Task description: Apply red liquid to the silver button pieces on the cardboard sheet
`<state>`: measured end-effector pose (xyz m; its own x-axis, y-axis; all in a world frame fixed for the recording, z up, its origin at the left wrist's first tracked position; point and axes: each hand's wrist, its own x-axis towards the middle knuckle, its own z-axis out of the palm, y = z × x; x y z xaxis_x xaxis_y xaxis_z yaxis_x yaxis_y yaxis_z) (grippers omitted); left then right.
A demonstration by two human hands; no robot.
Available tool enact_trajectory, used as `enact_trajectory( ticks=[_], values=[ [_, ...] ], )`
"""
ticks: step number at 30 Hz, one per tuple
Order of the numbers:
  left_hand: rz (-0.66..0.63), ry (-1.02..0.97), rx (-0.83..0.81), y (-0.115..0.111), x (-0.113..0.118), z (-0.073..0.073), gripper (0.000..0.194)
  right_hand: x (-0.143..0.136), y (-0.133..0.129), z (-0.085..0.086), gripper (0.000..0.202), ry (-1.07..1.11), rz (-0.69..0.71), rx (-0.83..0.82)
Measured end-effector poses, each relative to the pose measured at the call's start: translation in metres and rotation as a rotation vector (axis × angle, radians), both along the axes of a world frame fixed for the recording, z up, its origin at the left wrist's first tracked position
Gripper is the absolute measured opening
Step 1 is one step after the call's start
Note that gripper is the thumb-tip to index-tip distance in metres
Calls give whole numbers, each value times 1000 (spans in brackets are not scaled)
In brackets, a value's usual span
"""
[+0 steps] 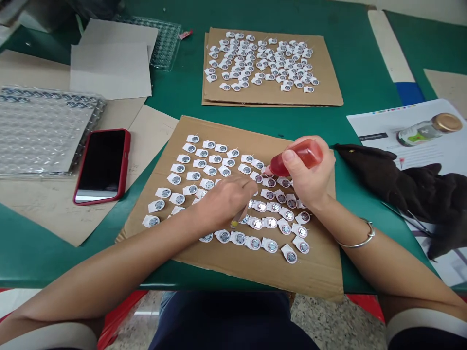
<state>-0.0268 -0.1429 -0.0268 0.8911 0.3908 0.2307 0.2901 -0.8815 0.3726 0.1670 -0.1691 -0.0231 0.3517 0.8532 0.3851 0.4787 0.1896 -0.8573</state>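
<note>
My right hand (312, 175) is wrapped round a red squeeze bottle (297, 158), its tip pointing down and left at the small parts. Close beside it, my left hand (233, 197) is closed over the cardboard sheet (219, 262); a small thing with a yellowish end (234, 223) shows below its fingers, too small to name. Rows of small white tabs with round metallic discs (270, 245) lie on the cardboard. Some of them are hidden under my left hand and forearm.
Behind lies a stacked cardboard (270, 97) with many more tabs. At left are a red-cased phone (102, 165), clear plastic trays (40, 136) and grey card (111, 70). At right, a dark cloth (412, 180) lies on a printed sheet (383, 124).
</note>
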Motion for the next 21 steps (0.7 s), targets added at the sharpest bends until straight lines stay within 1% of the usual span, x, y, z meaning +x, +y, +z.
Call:
enact_trajectory(
  ticks=[4,6,13,21],
  values=[
    [-2,61,207,-7,5,5,18,-1,1,-8,35,-13,27,6],
    [7,81,265,-11,7,7,20,-1,1,-10,35,-16,27,6],
    [15,102,353,-16,8,7,21,-2,2,-8,34,-65,-3,22],
    [20,100,347,-16,8,9,21,-5,3,-7,32,-77,-18,26]
  ],
)
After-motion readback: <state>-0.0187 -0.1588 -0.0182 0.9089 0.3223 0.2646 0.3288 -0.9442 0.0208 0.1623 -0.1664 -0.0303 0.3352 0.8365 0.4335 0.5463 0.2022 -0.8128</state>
